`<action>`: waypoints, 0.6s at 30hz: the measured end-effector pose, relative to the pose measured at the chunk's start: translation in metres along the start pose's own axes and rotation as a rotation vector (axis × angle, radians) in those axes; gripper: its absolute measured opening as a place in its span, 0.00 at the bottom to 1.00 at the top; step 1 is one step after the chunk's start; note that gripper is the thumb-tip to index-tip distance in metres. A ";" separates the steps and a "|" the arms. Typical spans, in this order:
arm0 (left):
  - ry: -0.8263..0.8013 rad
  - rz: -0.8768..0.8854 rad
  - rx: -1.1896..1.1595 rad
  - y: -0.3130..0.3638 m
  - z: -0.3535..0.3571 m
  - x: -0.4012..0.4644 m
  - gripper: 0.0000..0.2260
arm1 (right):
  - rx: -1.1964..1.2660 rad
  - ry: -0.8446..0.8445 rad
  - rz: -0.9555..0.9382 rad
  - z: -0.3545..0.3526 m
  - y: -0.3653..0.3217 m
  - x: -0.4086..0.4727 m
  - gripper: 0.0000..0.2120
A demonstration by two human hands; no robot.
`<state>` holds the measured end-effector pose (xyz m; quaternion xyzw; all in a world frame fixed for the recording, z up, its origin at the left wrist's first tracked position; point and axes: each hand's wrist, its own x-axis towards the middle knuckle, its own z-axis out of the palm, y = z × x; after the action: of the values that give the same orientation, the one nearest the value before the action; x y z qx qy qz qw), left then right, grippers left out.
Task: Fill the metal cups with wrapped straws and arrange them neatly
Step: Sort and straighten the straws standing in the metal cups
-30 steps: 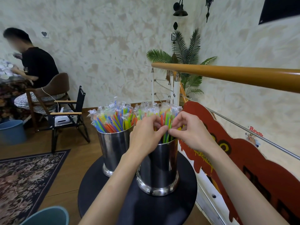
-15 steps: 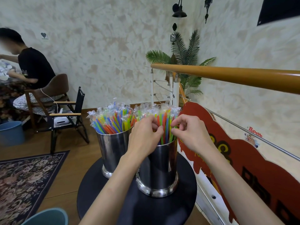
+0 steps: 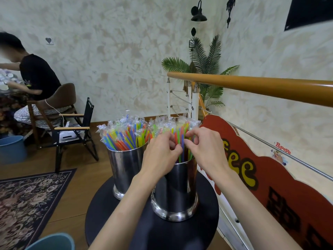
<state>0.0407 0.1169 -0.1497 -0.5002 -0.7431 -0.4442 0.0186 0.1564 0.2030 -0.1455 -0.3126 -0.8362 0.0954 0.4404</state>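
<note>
Two shiny metal cups stand on a small round black table (image 3: 207, 201). The left cup (image 3: 126, 168) holds a fanned bunch of colourful wrapped straws (image 3: 124, 136). The nearer right cup (image 3: 176, 188) holds more wrapped straws (image 3: 173, 126). My left hand (image 3: 160, 156) and my right hand (image 3: 205, 148) are both above the right cup's rim, fingers curled and pinching straws in it. The fingertips of the two hands nearly meet among the straws.
An orange handrail (image 3: 261, 86) and a red painted panel (image 3: 270, 186) run along the right. A patterned rug (image 3: 27, 204) lies at left, a teal bucket rim (image 3: 52, 242) near the bottom. A seated person (image 3: 36, 78), chairs and a blue bucket (image 3: 10, 150) are at far left.
Both hands stay in the right cup's straws; their fingers have shifted slightly among them. The view has tilted a little.
</note>
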 end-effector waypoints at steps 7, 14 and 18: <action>-0.006 0.024 0.005 0.000 -0.001 0.000 0.03 | -0.046 0.008 0.096 0.007 -0.001 0.003 0.08; -0.031 0.043 -0.015 0.000 -0.003 0.000 0.05 | 0.005 -0.042 0.197 0.006 -0.004 0.006 0.08; -0.048 0.033 -0.021 0.000 -0.003 0.000 0.04 | -0.068 -0.025 0.179 0.007 -0.007 0.003 0.10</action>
<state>0.0398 0.1149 -0.1476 -0.5228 -0.7304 -0.4395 0.0029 0.1463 0.2003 -0.1443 -0.3996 -0.8131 0.1097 0.4089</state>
